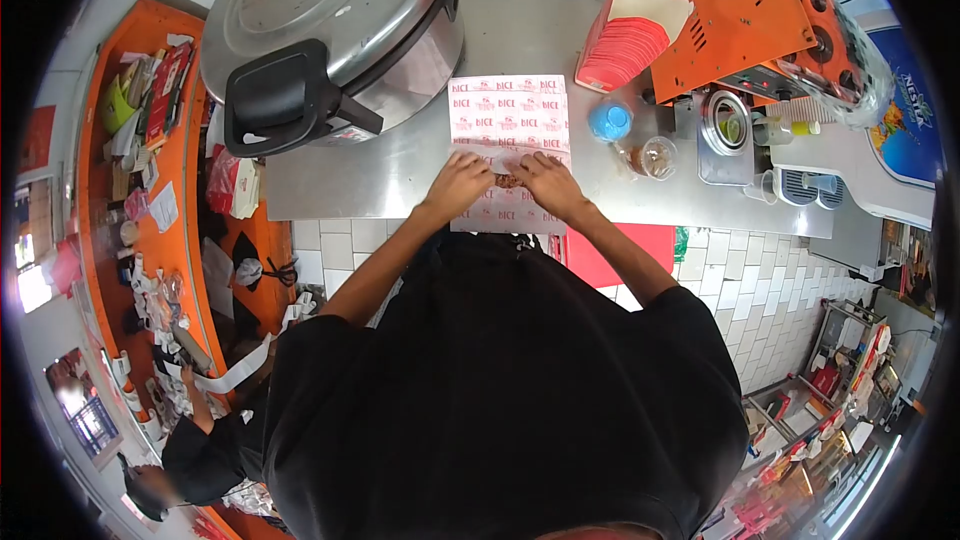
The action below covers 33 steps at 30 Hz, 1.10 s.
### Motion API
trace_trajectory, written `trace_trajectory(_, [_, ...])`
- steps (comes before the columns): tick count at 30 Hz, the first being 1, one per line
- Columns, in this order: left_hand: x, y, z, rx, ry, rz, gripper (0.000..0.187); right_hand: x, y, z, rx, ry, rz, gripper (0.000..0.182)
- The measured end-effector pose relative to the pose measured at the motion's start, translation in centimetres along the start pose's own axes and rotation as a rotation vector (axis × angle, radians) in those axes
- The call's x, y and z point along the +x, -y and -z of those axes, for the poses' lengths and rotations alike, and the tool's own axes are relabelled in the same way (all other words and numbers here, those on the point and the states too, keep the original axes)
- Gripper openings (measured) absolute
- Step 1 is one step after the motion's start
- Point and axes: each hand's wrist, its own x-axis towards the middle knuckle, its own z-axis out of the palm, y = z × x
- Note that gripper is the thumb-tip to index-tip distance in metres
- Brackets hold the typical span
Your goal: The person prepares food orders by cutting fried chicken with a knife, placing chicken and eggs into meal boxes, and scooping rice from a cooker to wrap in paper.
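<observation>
A sheet of white wrapping paper with red print lies on the steel counter in front of me. On its lower half sits a brown piece of food, mostly covered by my fingers and a fold of paper; its kind I cannot make out. From the left, my left hand bends its fingers over the paper beside the food. My right hand does the same from the right, its fingertips close to the left hand's. Both hands look closed on the paper around the food.
A large steel cooker with a black handle stands at the left. To the right are stacked red cartons, a blue cup, a clear cup and an orange machine. Another person is by the orange shelves.
</observation>
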Motion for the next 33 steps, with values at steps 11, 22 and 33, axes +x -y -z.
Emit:
trace_trajectory(11, [-3.0,-4.5,-3.4,-0.018,0.067,-0.124,0.028,-1.1,-0.5,-1.6,0.124,-0.06,0.073,0.052])
trace_trajectory(22, [0.5,-2.3,-0.4,-0.134,0.162,-0.21,0.021,0.2,-1.3,3.1,0.218,0.177,0.15,0.059])
trace_trajectory(33, [-2.1,-3.7,-2.6,0.031,0.012,-0.249,0.018,-0.6,-0.5,3.2,0.23,0.156,0.09,0.054])
